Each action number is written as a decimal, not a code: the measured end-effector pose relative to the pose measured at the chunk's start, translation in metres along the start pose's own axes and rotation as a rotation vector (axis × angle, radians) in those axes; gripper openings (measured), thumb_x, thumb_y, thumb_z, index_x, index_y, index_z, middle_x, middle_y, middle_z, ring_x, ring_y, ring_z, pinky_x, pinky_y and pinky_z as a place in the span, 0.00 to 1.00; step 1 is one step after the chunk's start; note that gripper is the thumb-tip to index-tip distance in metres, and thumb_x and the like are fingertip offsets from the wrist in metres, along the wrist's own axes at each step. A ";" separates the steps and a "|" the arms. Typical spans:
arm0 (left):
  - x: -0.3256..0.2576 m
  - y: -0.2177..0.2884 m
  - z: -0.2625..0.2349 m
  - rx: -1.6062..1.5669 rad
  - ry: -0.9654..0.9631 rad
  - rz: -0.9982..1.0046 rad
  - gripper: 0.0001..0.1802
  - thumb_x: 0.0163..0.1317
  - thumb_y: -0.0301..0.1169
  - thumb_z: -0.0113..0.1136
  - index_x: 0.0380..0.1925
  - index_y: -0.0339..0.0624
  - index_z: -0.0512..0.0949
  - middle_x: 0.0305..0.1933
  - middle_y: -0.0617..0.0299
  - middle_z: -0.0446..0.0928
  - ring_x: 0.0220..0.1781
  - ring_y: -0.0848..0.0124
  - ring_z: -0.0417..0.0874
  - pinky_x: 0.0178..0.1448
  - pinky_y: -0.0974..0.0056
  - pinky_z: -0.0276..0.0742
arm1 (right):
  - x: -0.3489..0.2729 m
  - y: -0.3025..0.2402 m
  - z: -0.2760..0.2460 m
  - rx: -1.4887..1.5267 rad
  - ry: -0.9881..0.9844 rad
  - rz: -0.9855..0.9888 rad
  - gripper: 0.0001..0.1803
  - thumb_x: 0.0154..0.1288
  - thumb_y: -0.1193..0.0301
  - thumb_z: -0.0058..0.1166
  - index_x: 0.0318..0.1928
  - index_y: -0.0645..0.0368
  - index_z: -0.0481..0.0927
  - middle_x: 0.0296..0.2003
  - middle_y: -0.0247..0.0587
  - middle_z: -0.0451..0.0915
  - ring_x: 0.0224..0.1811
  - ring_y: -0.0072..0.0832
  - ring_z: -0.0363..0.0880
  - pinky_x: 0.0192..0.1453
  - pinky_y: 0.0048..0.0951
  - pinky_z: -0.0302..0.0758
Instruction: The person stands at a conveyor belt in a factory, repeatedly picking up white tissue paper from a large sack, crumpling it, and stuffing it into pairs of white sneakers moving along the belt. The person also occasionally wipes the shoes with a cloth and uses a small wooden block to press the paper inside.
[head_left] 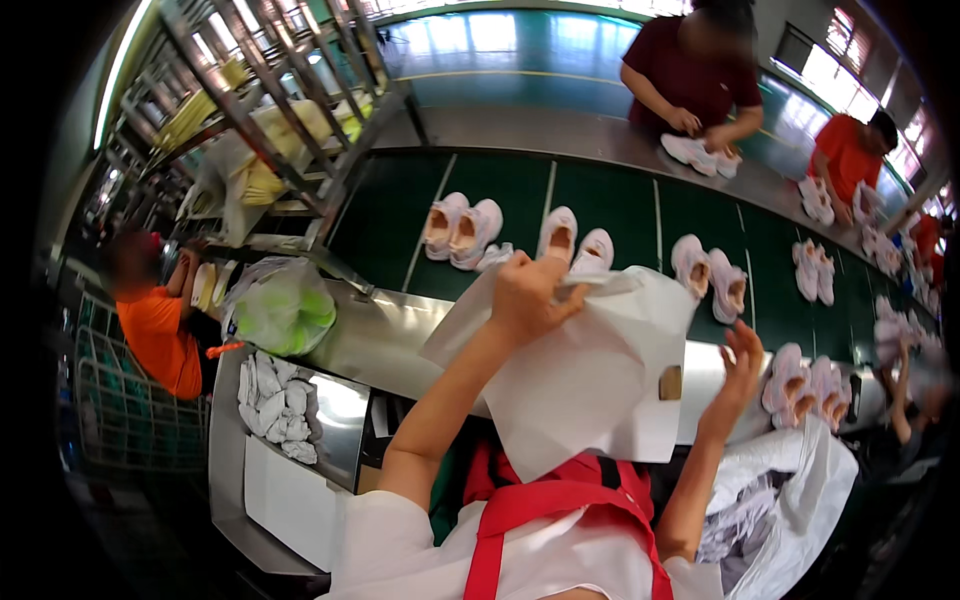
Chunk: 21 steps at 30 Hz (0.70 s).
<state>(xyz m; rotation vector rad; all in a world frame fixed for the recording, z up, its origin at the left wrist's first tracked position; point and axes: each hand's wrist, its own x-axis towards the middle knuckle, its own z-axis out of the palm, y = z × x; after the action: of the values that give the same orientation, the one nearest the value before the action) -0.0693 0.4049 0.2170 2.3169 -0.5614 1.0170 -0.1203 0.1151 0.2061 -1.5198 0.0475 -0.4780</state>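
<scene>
Head view, left hand: the left hand (528, 296) is clenched on the top edge of a large white sheet of thin crinkled paper (585, 375), fingers curled over the fold, near the centre of the frame.
Head view, right hand: the right hand (741, 362) is released, fingers spread and raised, at 3 o'clock of the sheet, holding nothing; whether it brushes the paper's edge I cannot tell.
Paper: soft, matte, hanging in loose folds below the left hand, in front of the steel surface (385, 340).
Shoes: a pair of pale pink rounded trainers (577, 243) lies at 12 o'clock of the left hand on the dark green conveyor belt (610, 205); another pink pair (808, 385) sits just at 3 o'clock of the right hand.
Bag: a white plastic sack (800, 500), glossy and crumpled, at 5 o'clock.
Tray: crumpled white paper wads (270, 405) at 9 o'clock.
</scene>
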 end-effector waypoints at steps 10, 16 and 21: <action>-0.016 0.090 -0.032 -1.078 -0.353 -0.330 0.37 0.48 0.29 0.65 0.61 0.40 0.64 0.29 0.61 0.72 0.30 0.74 0.73 0.38 0.70 0.68 | -0.065 -0.012 0.064 -0.097 -0.636 0.081 0.65 0.34 0.63 0.75 0.71 0.62 0.46 0.65 0.49 0.60 0.66 0.41 0.62 0.67 0.38 0.61; -0.016 0.100 0.003 -1.642 -0.272 -0.716 0.35 0.57 0.35 0.60 0.63 0.39 0.59 0.23 0.73 0.64 0.29 0.85 0.66 0.42 0.77 0.59 | -0.069 0.028 0.060 0.163 -0.652 0.258 0.49 0.47 0.52 0.67 0.63 0.64 0.59 0.56 0.40 0.67 0.58 0.30 0.67 0.61 0.29 0.65; -0.022 0.079 0.002 -0.701 -0.166 -0.423 0.52 0.51 0.42 0.68 0.68 0.40 0.46 0.52 0.47 0.75 0.59 0.52 0.73 0.64 0.60 0.63 | -0.034 0.010 0.050 -0.117 -0.479 0.227 0.24 0.57 0.62 0.63 0.48 0.66 0.75 0.42 0.38 0.78 0.44 0.26 0.76 0.52 0.27 0.70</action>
<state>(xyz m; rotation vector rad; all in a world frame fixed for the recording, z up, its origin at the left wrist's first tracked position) -0.1264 0.3463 0.2232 1.7776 -0.3808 0.3457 -0.1326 0.1737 0.1908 -1.6856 -0.1263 0.0776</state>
